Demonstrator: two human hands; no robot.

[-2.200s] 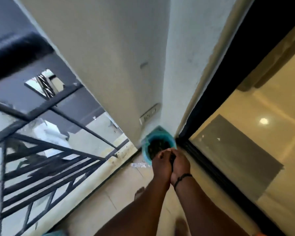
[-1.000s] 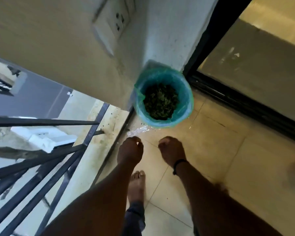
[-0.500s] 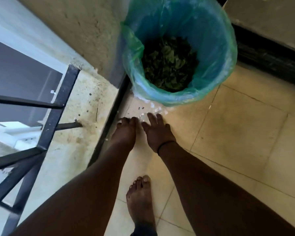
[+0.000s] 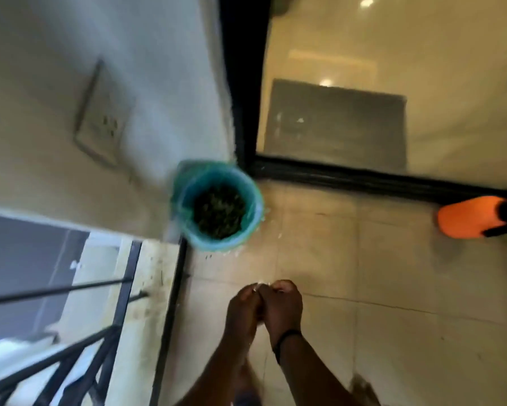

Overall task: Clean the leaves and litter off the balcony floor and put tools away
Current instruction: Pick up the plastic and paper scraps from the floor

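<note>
Left hand (image 4: 243,310) and right hand (image 4: 281,307) are cupping together, pinching a clear plastic scrap (image 4: 259,287) above the floor (image 4: 363,288); carrying it directly over the leaf-filled bin (image 4: 218,206) should be avoiding spills.

The carrying surface is a beige tiled balcony floor (image 4: 349,273), crossed by thin grout lines. A bin (image 4: 253,222) lined with a teal bag is set on it in the corner where the wall meets the black door track. Dark green leaves (image 4: 218,212) are seen inside the bin. Small pale scraps (image 4: 231,254) are scattered on the tiles just beside the bin's base. An orange object (image 4: 469,219) is placed well to the right of the bin, near the track.
</note>
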